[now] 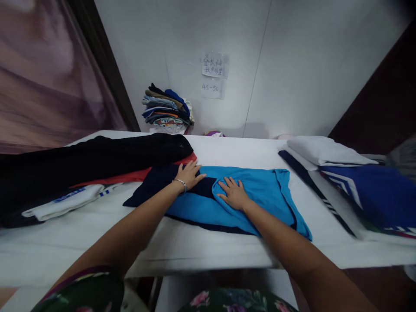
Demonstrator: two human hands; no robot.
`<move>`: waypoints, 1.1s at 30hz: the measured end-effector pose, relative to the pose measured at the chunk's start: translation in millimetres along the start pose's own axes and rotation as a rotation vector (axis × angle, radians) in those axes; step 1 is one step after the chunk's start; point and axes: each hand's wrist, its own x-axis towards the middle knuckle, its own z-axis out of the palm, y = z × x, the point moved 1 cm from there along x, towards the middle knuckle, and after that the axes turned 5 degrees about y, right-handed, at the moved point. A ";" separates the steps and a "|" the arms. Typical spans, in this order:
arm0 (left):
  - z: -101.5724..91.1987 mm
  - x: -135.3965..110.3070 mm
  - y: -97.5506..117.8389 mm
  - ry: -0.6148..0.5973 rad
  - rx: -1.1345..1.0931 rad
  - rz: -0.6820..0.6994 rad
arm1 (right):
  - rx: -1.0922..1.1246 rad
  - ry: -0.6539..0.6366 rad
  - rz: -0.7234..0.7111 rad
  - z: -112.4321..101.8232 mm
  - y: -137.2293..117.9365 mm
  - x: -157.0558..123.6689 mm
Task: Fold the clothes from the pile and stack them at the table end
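A bright blue and navy shirt (263,190) lies partly folded on the white table (227,151) in front of me. My left hand (188,174) rests on its navy part with the fingers spread; a bracelet circles that wrist. Flat on the blue cloth, beside a rounded folded edge, lies my right hand (234,194), its fingers stretched out. Neither hand grips the fabric. The navy end of the shirt points left, close to a black garment (97,156).
Under the black garment are a red garment (136,174) and a white one with blue stripes (71,201). Folded clothes, including a blue garment (386,195) and a white one (325,149), lie at right. Behind the table rises a clothes stack (167,108); handwritten notes (213,65) hang on the wall.
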 end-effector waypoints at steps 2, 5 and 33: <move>16.3 -0.6 5.5 -0.092 0.003 0.016 | 0.025 -0.043 0.020 -4.0 -1.1 0.4; 33.5 -0.2 2.7 -0.160 -0.010 -0.019 | 0.139 -0.152 0.035 -16.8 1.2 4.9; 13.8 73.4 32.2 -0.046 -0.037 0.000 | -0.057 0.217 0.463 -2.4 132.1 17.4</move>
